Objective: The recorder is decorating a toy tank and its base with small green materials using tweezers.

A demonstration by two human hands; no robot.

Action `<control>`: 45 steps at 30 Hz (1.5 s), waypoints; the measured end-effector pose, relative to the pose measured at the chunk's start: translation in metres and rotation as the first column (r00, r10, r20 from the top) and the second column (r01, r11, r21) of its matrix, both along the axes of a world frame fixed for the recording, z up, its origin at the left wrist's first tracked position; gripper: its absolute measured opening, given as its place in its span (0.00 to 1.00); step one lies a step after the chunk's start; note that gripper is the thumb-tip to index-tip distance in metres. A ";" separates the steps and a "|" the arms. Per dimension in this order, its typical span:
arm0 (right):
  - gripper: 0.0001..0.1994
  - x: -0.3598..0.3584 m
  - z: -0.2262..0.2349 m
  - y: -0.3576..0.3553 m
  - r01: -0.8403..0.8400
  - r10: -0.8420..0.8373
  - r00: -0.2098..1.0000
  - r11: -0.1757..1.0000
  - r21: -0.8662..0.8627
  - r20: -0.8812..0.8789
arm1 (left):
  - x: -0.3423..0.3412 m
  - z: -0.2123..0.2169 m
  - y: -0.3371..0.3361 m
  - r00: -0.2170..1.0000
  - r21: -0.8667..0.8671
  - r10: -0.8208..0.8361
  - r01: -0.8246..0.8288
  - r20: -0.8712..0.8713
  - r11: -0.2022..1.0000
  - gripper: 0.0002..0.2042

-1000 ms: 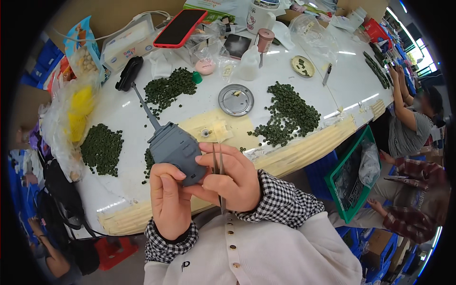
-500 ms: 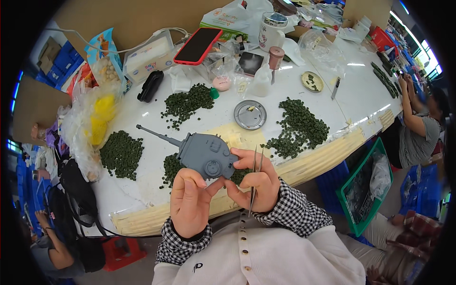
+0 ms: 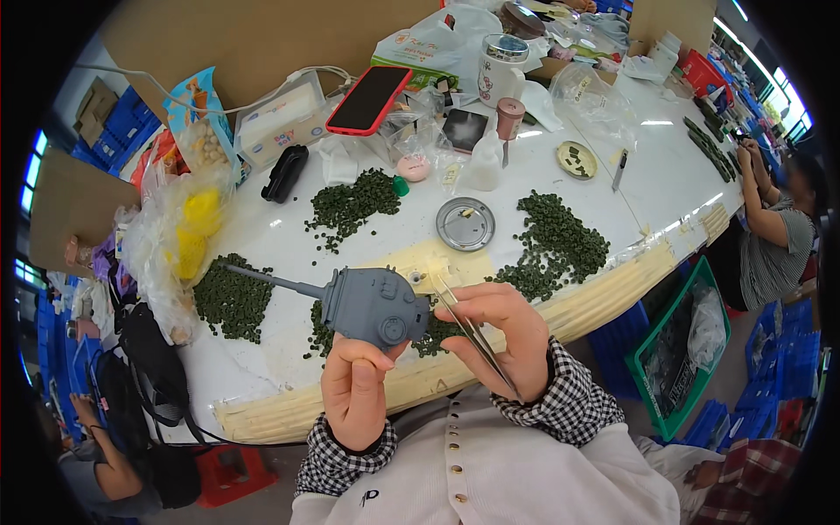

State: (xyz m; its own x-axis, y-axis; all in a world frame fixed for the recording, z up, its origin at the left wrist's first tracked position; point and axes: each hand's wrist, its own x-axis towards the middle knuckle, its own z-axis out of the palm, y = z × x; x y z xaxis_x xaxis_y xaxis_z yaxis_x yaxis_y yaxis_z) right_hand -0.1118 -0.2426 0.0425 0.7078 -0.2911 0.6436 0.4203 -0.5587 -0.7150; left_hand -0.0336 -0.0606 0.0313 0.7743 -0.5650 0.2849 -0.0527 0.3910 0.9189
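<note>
My left hand (image 3: 354, 394) pinches the lower edge of a grey model tank turret (image 3: 357, 302) between thumb and fingers. The turret is held up over the table, its long gun barrel pointing left and its round hatch facing up. In my right hand (image 3: 516, 337) lies a pair of metal tweezers (image 3: 479, 343), tips up and left, just right of the turret. My right fingers are apart from the turret's edge. Small dark green pieces (image 3: 315, 328) lie in a heap behind and below the turret, partly hidden by it. Whether the tweezers grip anything is too small to tell.
More heaps of green pieces (image 3: 564, 249) spread over the white table (image 3: 289, 236). Behind stand a round metal lid (image 3: 465, 225), a white bottle (image 3: 483, 164), a red-edged phone (image 3: 369, 101) and a mug (image 3: 502, 74). A knife (image 3: 619, 170) lies right. A co-worker (image 3: 783, 219) sits at far right.
My right hand has drawn away from the turret to the right, and the tweezers have tilted leftward. The turret has shifted slightly left and down in view, still in my left hand.
</note>
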 end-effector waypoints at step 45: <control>0.23 0.007 -0.006 0.027 -0.414 0.406 0.910 0.901 -0.128 -0.086 | 0.010 -0.018 0.066 0.881 -0.155 -0.391 0.361 -0.266 0.919 0.15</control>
